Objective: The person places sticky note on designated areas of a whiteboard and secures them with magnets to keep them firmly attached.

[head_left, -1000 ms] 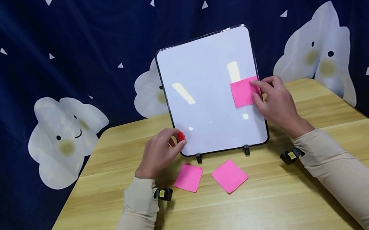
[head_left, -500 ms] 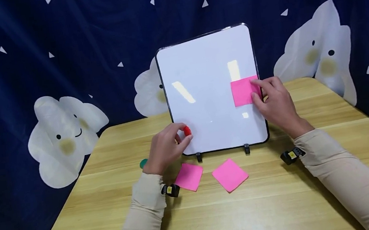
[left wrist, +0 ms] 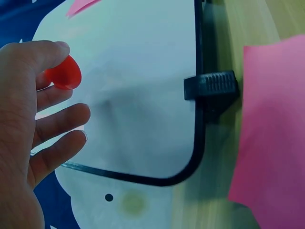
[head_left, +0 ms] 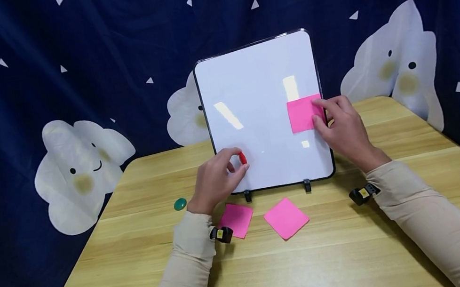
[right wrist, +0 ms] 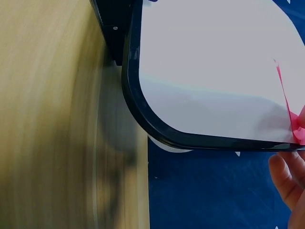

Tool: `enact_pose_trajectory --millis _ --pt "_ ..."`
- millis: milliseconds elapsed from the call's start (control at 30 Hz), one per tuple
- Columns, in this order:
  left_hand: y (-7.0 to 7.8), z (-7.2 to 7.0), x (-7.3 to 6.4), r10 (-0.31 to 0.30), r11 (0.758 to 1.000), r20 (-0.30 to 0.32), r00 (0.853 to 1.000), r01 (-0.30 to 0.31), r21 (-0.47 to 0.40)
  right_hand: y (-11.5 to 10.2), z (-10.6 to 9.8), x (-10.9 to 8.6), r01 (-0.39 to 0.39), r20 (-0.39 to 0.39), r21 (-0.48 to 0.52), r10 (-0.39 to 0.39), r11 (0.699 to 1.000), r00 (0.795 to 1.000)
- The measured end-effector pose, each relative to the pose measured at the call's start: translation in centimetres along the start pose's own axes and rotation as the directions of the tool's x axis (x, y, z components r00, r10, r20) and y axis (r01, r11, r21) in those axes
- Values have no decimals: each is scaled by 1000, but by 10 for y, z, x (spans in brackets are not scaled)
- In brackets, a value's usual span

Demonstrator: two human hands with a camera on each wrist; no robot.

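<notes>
My left hand [head_left: 217,178] pinches a red round magnet [left wrist: 65,74] between thumb and index finger, in front of the lower left of the whiteboard [head_left: 256,79]. Its other fingers are loosely bent in the left wrist view. At the board's right edge, my right hand [head_left: 344,130] holds a pink sticky note [head_left: 301,115] against the white surface with index finger and thumb. The right wrist view shows other fingers [right wrist: 285,181] of that hand beyond the black frame. Part of the note lies under the fingertips.
Two black stand feet [head_left: 248,196] support the board on the wooden table [head_left: 312,266]. Two more pink notes lie before it, one [head_left: 286,218] in the middle and one [head_left: 240,218] partly behind my left wrist. A green round magnet [head_left: 180,204] lies left of that wrist.
My left hand has moved right and slightly up with the red magnet, over the board's lower left. The green magnet has come into sight behind it. My right hand and its note stay put.
</notes>
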State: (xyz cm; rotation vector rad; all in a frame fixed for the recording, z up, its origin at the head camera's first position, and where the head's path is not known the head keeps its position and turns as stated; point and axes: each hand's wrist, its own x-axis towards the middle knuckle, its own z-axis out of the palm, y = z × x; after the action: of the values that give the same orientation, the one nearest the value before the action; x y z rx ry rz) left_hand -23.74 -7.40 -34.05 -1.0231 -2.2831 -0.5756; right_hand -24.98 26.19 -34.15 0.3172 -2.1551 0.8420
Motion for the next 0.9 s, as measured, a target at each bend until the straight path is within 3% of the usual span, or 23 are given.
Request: enact_pose_trajectory --millis 900 --pt "19 8 36 36 999 -4 999 -36 31 0 0 0 -18 17 -14 18 1000 1000"
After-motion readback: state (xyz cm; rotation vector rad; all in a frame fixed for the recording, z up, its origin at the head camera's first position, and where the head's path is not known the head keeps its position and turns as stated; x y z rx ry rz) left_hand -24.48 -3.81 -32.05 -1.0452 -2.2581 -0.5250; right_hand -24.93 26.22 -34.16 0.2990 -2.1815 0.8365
